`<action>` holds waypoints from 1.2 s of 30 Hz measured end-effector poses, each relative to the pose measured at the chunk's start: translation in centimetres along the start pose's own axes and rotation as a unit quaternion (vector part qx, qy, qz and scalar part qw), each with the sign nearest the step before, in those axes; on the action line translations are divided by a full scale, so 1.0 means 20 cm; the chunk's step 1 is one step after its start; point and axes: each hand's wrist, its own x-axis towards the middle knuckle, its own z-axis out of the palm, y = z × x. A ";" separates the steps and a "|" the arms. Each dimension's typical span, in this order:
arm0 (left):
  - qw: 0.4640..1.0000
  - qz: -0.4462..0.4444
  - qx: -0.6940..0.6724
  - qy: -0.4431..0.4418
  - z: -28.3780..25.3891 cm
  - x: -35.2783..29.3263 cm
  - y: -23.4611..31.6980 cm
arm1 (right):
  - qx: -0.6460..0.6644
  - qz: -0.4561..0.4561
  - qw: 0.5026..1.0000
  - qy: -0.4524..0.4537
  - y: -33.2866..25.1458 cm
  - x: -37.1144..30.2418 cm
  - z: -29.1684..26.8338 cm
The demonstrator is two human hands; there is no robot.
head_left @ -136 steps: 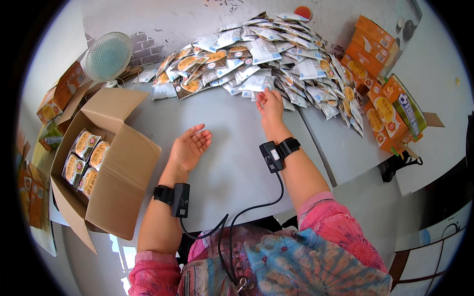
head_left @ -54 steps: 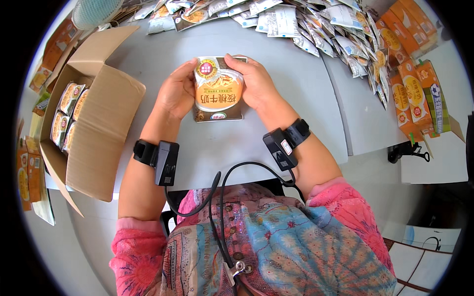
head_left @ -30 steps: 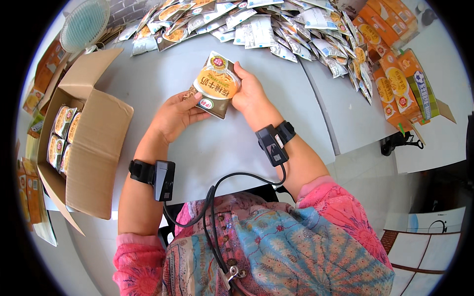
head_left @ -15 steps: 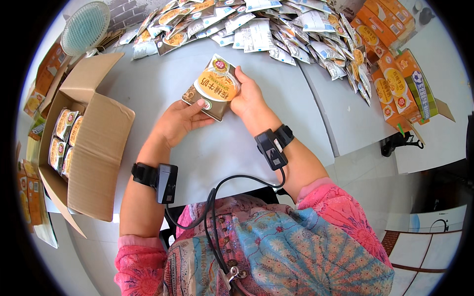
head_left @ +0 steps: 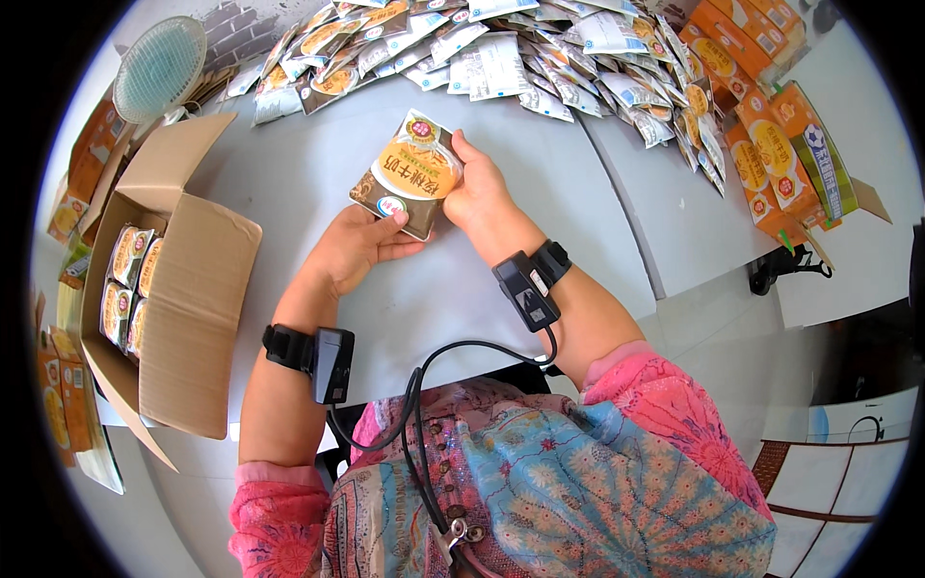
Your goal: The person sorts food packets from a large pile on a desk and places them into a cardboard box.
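Both hands pinch one brown-orange packet (head_left: pixel 409 173) — left hand (head_left: pixel 356 246) underneath, right hand (head_left: pixel 482 188) at edge.

Bright, even daylight; soft shadows fall under the hands. Sharp at the centre, strong fisheye bending toward the black rim.

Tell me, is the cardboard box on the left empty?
No, the cardboard box holds several packets standing in rows.

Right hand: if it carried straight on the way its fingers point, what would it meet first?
Beyond the brown-and-orange packet that the right hand holds, probably the heap of sachets at the table's far edge; depth is unclear.
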 end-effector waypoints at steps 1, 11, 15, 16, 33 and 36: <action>1.000 0.001 0.004 0.002 0.00 0.00 0.00 | 0.000 0.000 1.000 0.000 0.00 0.01 -0.01; 0.999 -0.001 0.037 0.026 0.00 0.00 -0.01 | -0.001 0.006 1.000 -0.021 0.00 0.01 -0.01; 0.994 0.005 0.090 0.059 0.01 -0.04 0.04 | 0.001 0.012 0.999 -0.035 -0.02 0.01 0.00; 0.993 0.007 0.080 0.082 0.01 -0.03 0.05 | 0.001 0.017 0.999 -0.043 -0.02 0.03 0.00; 0.996 0.057 -0.015 0.072 -0.11 -0.01 0.03 | -0.154 0.081 0.977 -0.125 -0.02 -0.04 0.02; 0.995 0.082 0.037 0.052 -0.13 0.00 0.01 | -0.149 0.095 0.978 -0.109 -0.03 -0.07 0.05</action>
